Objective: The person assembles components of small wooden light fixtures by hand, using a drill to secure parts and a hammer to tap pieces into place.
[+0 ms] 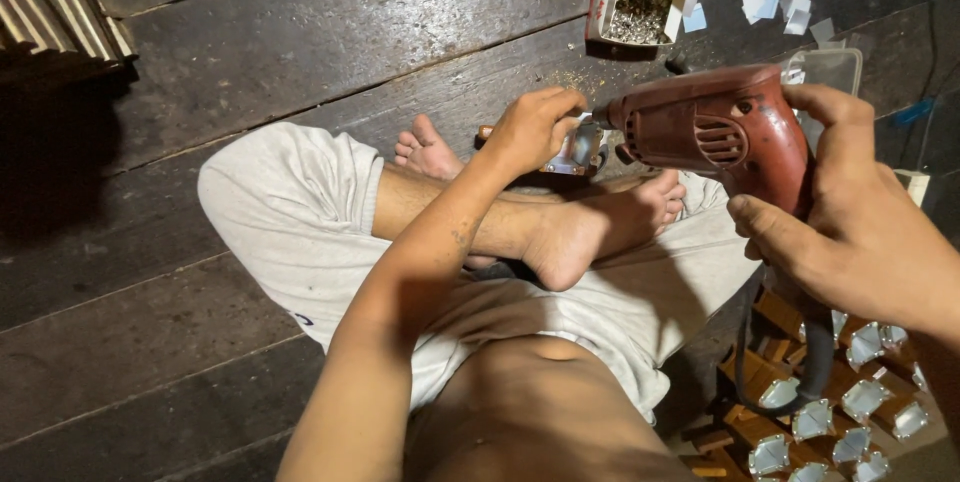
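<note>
I sit cross-legged on a dark wooden floor. My right hand [850, 212] grips the handle of a red electric drill [715, 127], whose tip points left at a small wooden piece with a shiny metal corner plate [578, 150]. My left hand [533, 127] reaches across my legs and presses down on that piece, holding it against the floor just beyond my feet. The drill's black cord [815, 362] hangs down from the handle.
An open white cardboard box of small screws [640, 12] lies ahead on the floor, with scattered pale paper scraps [770, 2] beside it. A clear plastic container [835, 67] sits behind the drill. Several wooden pieces with metal corners [830, 412] are piled at my right.
</note>
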